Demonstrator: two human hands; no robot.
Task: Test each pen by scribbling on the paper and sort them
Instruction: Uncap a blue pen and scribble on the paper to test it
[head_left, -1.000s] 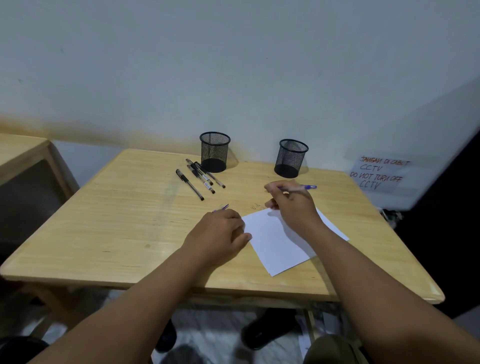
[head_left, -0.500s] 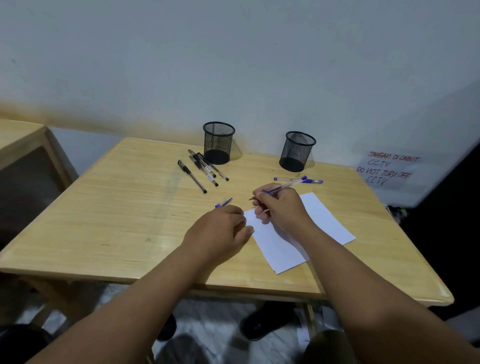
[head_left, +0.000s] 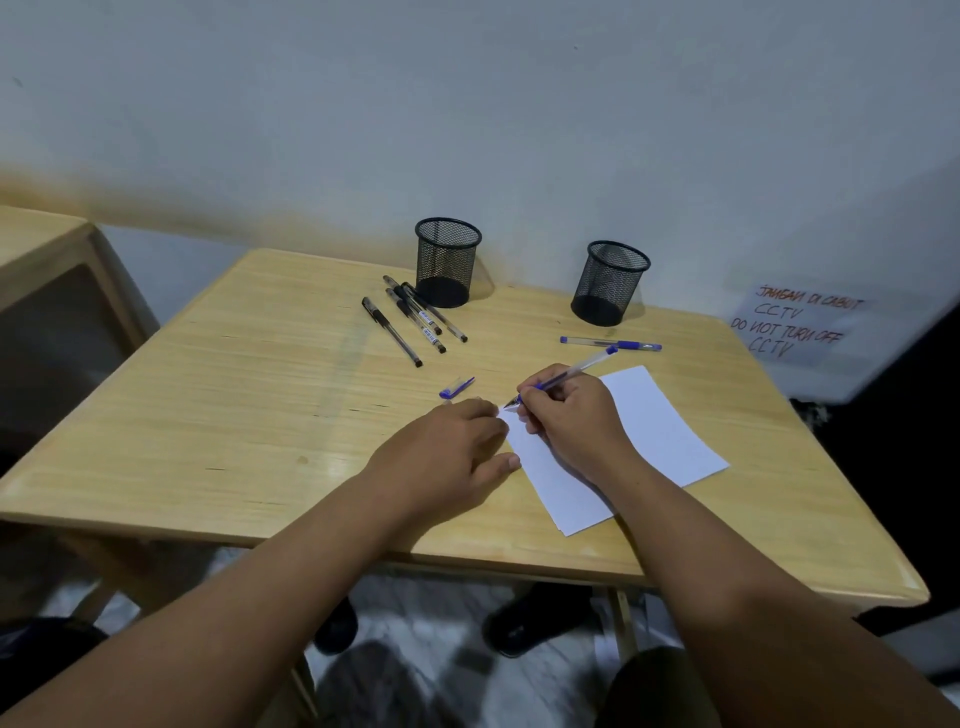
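Note:
My right hand (head_left: 569, 415) grips a blue pen (head_left: 576, 370), its tip touching the near-left corner of the white paper (head_left: 654, 431). My left hand (head_left: 447, 457) lies flat with fingers pressing the paper's left edge. A blue pen cap (head_left: 456, 387) lies on the table just beyond my left hand. Another blue pen (head_left: 610, 343) lies behind the paper. Several black pens (head_left: 413, 317) lie in a loose group in front of the left mesh cup (head_left: 447, 260). The right mesh cup (head_left: 609, 280) stands behind the blue pen.
The wooden table (head_left: 234, 415) stands against a white wall. A handwritten CCTV note (head_left: 795, 322) hangs on the wall at right. A second wooden table (head_left: 36, 234) is at far left. Dark shoes (head_left: 535, 616) show on the floor below.
My left hand let go of the blue cap, which now lies on the table, and flattened onto the paper's edge. My right hand brought the pen's tip down to the paper.

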